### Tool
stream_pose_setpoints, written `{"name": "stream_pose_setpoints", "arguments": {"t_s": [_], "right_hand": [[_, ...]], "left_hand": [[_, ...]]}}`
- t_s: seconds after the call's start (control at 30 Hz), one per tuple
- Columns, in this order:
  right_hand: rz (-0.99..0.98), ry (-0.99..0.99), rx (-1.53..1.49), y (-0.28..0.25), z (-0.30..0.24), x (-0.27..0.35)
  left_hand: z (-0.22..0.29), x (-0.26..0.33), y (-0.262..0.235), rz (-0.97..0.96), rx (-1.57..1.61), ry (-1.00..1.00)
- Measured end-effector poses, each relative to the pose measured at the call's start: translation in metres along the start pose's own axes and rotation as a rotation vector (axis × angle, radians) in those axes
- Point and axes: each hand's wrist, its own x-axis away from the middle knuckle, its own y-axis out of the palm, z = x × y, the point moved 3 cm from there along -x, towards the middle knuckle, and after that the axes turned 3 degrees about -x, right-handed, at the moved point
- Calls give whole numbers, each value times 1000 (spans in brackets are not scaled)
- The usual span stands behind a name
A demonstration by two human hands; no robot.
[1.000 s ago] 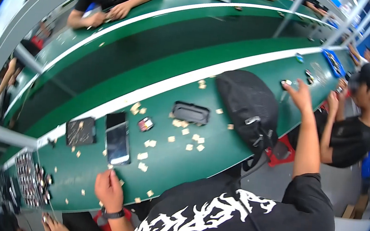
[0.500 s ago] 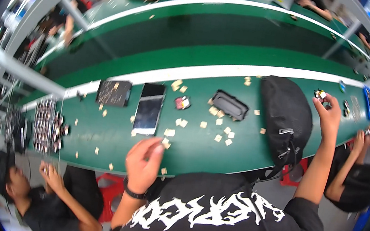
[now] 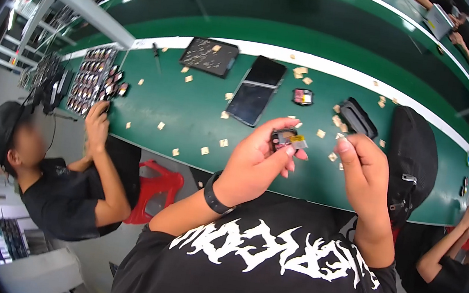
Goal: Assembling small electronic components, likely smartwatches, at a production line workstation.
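My left hand (image 3: 265,162) is closed around a small dark square electronic part (image 3: 285,140) with a yellow label and a pinkish patch, held over the near middle of the table. To its right, my right hand (image 3: 365,169) is raised with thumb and forefinger pinched together. A tiny pale bit shows at those fingertips, too small to name. A similar square part (image 3: 302,97) lies on the table beyond my left hand. Small beige squares (image 3: 301,72) are scattered around it.
A dark two-panel slab (image 3: 258,91), a black tray of small pieces (image 3: 209,57) and an open black case (image 3: 358,117) lie on the green table (image 3: 152,101). A black bag (image 3: 413,162) stands right. Far left is a rack of small parts (image 3: 91,79). People sit both sides.
The square part has passed from my right hand to my left. My right hand has come in from the far right and now pinches near my left. The view has shifted left.
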Motion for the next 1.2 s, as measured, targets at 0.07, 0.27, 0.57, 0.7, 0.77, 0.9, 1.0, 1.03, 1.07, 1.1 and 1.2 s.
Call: {"name": "stream_pose_setpoints", "arguments": {"t_s": [0.07,0.27,0.57,0.7,0.77,0.9,1.0,1.03,1.07,1.1,1.2], "right_hand": [[-30,12,43,7,-1,0],[-195,72,122,15,3,0],[-345,73,-105,29,-17,6],[-340,51,-64,35,-17,5],[-333,17,19,36,-17,6],[-334,50,45,36,-17,9],[-327,59,24,37,-12,11],[-325,61,-9,38,-12,12],[-324,63,-41,38,-12,13],[-324,65,-44,38,-11,14],[-306,55,-71,38,-4,16]], "left_hand": [[6,5,-4,-8,-295,-11],[8,13,-11,16,-626,239],[24,18,-7,-37,-868,360],[24,18,-6,-41,-900,412],[26,20,-4,-40,-909,414],[26,21,-4,-36,-1011,493],[28,20,-5,-82,-1032,495],[29,21,-6,-106,-1025,449],[30,20,-7,-107,-1026,446],[28,19,-10,-125,-942,383],[25,20,-14,-169,-673,209]]}}
